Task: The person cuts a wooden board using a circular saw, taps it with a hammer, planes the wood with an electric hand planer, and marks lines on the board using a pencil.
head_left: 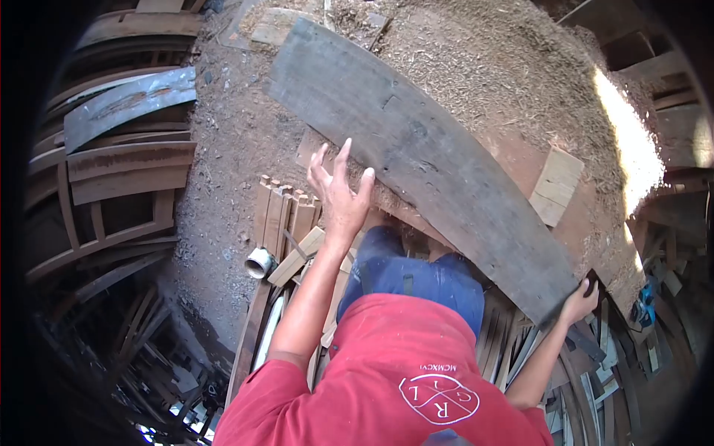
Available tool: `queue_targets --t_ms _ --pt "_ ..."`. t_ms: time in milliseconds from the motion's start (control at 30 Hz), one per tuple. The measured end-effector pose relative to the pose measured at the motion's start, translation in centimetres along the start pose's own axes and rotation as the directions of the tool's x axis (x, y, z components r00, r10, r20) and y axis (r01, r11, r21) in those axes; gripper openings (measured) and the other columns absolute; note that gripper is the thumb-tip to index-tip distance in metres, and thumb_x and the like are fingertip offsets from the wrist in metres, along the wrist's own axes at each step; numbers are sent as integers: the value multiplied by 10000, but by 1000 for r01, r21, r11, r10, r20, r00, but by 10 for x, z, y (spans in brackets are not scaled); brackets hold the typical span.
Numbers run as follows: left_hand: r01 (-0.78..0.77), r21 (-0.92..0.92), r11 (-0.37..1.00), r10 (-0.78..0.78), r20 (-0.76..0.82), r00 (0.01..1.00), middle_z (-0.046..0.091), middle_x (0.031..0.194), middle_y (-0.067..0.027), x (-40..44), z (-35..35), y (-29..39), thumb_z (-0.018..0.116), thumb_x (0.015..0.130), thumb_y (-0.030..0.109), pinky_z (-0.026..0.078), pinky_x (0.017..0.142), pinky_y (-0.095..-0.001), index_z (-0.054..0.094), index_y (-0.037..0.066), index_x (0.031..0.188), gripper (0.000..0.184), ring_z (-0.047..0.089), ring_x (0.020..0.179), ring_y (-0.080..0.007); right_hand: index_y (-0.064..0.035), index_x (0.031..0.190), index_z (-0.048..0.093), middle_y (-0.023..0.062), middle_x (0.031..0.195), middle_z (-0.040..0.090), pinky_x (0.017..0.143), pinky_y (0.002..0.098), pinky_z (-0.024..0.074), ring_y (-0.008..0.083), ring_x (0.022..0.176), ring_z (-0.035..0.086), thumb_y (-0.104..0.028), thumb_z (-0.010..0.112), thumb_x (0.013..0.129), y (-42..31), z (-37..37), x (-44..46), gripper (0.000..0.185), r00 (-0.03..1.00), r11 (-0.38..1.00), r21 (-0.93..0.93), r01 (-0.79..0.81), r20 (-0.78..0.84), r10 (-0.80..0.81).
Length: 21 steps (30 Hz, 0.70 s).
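A long, wide grey plank (416, 149) runs diagonally from the upper left to the lower right in front of my body. My left hand (343, 182) is beside its near edge, left of the middle, with the fingers spread and nothing in them; whether a fingertip touches the wood I cannot tell. At the lower right end of the plank, my right hand (579, 301) is closed on the corner, with the fingers around the edge. Beneath the plank lies a brown board surface (506, 160), partly hidden.
Sawdust and shavings (476, 59) cover the ground ahead. A short pale board (556, 186) lies beyond the plank. Stacked boards (130, 167) stand at the left. Wood strips (282, 215) and a white pipe (259, 262) are near my left forearm. A blue object (645, 305) is at right.
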<state>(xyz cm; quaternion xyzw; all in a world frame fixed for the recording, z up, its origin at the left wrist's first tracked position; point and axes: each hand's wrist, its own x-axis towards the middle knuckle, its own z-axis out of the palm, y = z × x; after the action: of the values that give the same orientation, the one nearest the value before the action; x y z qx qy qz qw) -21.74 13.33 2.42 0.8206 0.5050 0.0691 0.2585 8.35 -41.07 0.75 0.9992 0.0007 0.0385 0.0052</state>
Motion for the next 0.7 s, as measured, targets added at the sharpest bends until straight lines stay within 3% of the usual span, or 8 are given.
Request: queue_targets --t_ms 33,67,133,167,200,267,300,700 --pt "-78 87 993 83 -54 995 363 1537 -221 10 1 5 754 923 312 275 1209 -561 573 209 1493 607 315 1457 -415 -4 1407 632 238 1462 594 1175 491 375 396 1387 515 -393 613 1040 -32 7 -3 536 997 997 29 78 -25 -77" --pt "-75 77 994 79 -46 996 363 1537 -221 23 4 5 754 923 312 275 1209 -561 573 209 1493 607 315 1457 -415 -7 1404 635 233 1465 592 1183 493 361 390 1400 503 -374 603 1050 -65 16 -7 511 987 986 57 154 -57 -151" --pt "-258 105 961 259 3 966 417 1506 -209 53 11 2 750 917 306 270 1200 -575 613 200 1441 551 339 1438 -420 8 1410 626 228 1463 594 1188 481 361 385 1400 504 -355 569 1066 -132 24 -20 504 970 969 56 241 -56 -238" --pt "-301 118 946 302 11 953 480 1400 -178 69 13 3 765 901 315 318 1139 -549 637 219 1406 530 410 1344 -392 23 1416 618 222 1460 597 1192 470 362 381 1400 505 -337 536 1082 -153 30 -26 498 945 943 69 326 -49 -323" --pt "-297 107 949 296 19 955 480 1400 -178 80 14 3 765 901 315 318 1139 -549 637 219 1406 530 410 1344 -392 23 1416 618 222 1460 597 1192 470 362 381 1400 505 -337 536 1082 -163 38 -30 498 944 943 55 328 -45 -326" --pt "-340 108 934 333 79 940 503 1275 -140 99 18 2 781 889 329 365 1038 -507 641 255 1397 532 456 1209 -339 19 1388 635 228 1433 612 1176 501 361 379 1369 531 -307 462 1109 -177 52 -40 462 950 927 214 309 -107 -292" --pt "-393 111 913 390 49 920 486 1158 -99 108 21 -2 791 881 347 371 948 -467 646 280 1385 529 457 1100 -297 34 1383 632 223 1419 622 1170 493 368 379 1347 546 -281 418 1118 -181 52 -40 464 957 946 168 279 -127 -259" --pt "-518 88 851 494 200 846 425 1043 -56 143 24 -5 809 778 416 313 859 -461 628 343 1425 676 414 975 -250 40 1429 592 192 1462 604 1178 420 390 321 1369 550 -205 351 1079 -179 51 -37 490 979 955 227 190 24 -200"
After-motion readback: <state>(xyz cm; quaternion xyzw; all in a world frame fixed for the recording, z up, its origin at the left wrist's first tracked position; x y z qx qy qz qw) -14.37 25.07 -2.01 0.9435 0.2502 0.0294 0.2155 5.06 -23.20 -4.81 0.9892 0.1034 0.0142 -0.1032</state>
